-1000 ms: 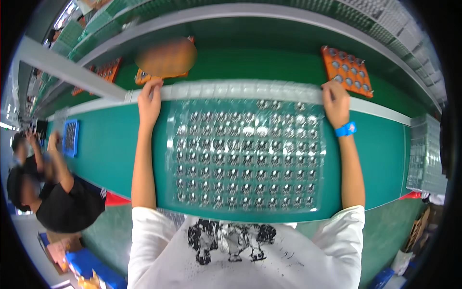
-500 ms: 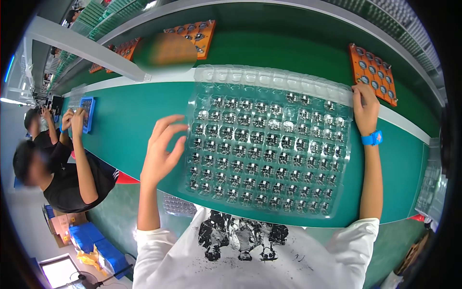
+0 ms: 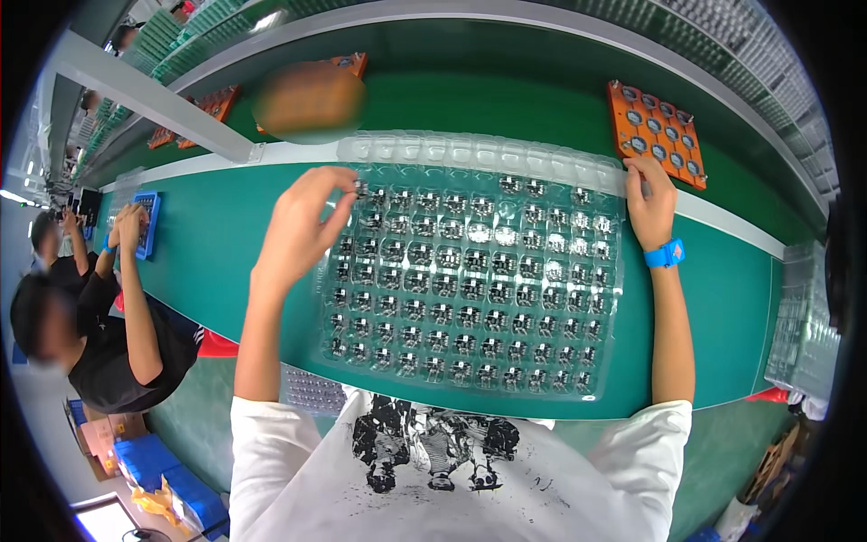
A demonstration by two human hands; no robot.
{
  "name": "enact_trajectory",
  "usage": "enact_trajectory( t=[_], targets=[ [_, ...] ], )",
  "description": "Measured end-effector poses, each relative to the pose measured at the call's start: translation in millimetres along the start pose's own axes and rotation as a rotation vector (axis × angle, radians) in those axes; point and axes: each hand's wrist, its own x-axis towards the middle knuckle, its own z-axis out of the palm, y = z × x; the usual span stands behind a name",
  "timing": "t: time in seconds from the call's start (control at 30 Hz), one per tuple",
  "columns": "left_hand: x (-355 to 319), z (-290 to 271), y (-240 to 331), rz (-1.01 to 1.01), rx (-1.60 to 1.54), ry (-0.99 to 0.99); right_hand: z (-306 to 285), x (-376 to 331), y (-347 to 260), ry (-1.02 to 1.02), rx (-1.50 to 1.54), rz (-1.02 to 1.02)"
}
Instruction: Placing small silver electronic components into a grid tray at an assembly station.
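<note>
A clear plastic blister tray lies on the green bench in front of me, its pockets filled with many small dark-and-silver metal parts. Several pockets in the far row hold no part. My left hand is at the tray's far left corner, thumb and fingers pinched around a small metal part at the fingertips. Whether that part is clear of its pocket cannot be seen. At the far right corner my right hand grips the tray's edge between thumb and curled fingers.
Orange plates with round holders lie beyond the bench's white rail. Stacked clear trays stand at the right. A blue tray sits at the left by a co-worker's hands. A grey post slants across the upper left.
My left hand, fingers spread beside the tray before, has moved up to its far left corner and closed on a small part. My right hand keeps its grip. The whole view has shifted slightly.
</note>
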Motion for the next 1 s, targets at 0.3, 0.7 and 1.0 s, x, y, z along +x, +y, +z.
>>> enact_trajectory(
  t=[0.3, 0.7, 1.0],
  targets=[
    [15.6, 19.3, 2.3, 0.128, 0.033, -0.024, 0.4, 0.8, 1.9, 0.011, -0.021, -0.034],
    [25.2, 26.7, -19.0, 0.151, 0.130, -0.093, 1.0, 0.2, -3.6, -0.033, -0.010, 0.010],
    [-61.8, -58.3, 29.6, -0.050, 0.003, -0.548, -3.5, -4.7, 22.1, -0.085, -0.059, 0.019]
  ],
)
